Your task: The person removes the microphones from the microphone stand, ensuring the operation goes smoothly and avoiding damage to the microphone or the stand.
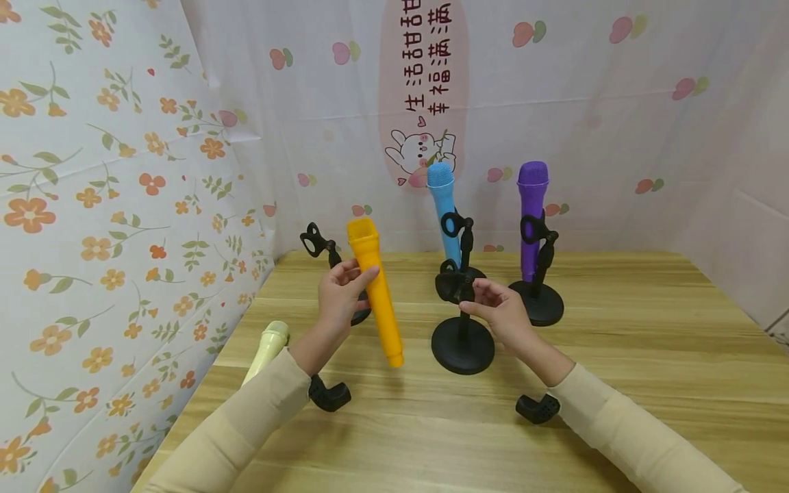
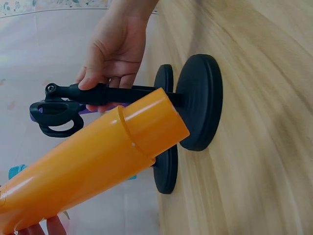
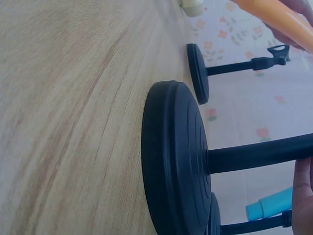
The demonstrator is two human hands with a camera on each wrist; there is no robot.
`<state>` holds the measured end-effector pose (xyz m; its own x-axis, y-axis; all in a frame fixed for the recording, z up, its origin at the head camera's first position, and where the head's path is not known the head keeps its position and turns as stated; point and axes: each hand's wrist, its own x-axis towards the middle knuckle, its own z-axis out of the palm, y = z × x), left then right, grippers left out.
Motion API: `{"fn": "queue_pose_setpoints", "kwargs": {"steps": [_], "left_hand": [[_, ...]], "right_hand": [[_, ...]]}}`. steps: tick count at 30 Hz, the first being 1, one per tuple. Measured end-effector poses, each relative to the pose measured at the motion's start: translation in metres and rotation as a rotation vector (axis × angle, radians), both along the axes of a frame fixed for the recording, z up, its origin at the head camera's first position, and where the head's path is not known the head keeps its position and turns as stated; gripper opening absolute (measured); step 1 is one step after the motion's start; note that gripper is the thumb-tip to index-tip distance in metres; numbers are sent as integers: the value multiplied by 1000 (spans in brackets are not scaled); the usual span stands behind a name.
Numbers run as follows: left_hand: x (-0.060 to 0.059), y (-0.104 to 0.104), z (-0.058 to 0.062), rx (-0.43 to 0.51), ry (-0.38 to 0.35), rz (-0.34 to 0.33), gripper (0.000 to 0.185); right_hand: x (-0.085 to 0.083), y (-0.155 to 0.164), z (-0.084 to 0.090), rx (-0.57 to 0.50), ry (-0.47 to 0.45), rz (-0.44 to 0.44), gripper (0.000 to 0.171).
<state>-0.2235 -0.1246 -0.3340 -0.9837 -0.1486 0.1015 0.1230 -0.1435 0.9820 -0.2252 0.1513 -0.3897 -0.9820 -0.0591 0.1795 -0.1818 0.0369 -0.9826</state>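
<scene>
My left hand (image 1: pixel 337 296) grips an orange toy microphone (image 1: pixel 381 301) by its upper body, tilted with its head up and its tail end above the table. In the left wrist view, the tail of the orange microphone (image 2: pixel 146 125) passes in front of a black microphone stand (image 2: pixel 132 94). My right hand (image 1: pixel 502 313) pinches that stand's upright just below its clip. The stand's round base (image 1: pixel 462 346) rests on the table, and its clip holds no microphone. In the right wrist view the base (image 3: pixel 178 161) looms close, while my right hand (image 3: pixel 303 196) shows only partly.
Behind, a blue microphone (image 1: pixel 445 205) and a purple microphone (image 1: pixel 531 205) stand in black stands. Another stand (image 1: pixel 316 241) with a bare clip is at the left, partly behind my left hand. A pale yellow microphone (image 1: pixel 268 346) lies near my left sleeve. Patterned cloth (image 1: pixel 308 103) encloses the wooden table (image 1: pixel 419 438).
</scene>
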Motion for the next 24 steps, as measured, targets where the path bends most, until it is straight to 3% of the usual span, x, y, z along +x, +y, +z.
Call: {"fn": "queue_pose_setpoints", "kwargs": {"steps": [12, 24], "left_hand": [[7, -8, -10, -71, -80, -35, 32], [14, -14, -20, -82, -102, -43, 31]], "right_hand": [[0, 0, 2, -4, -7, 8, 41], [-1, 2, 2, 20, -24, 9, 47]]}}
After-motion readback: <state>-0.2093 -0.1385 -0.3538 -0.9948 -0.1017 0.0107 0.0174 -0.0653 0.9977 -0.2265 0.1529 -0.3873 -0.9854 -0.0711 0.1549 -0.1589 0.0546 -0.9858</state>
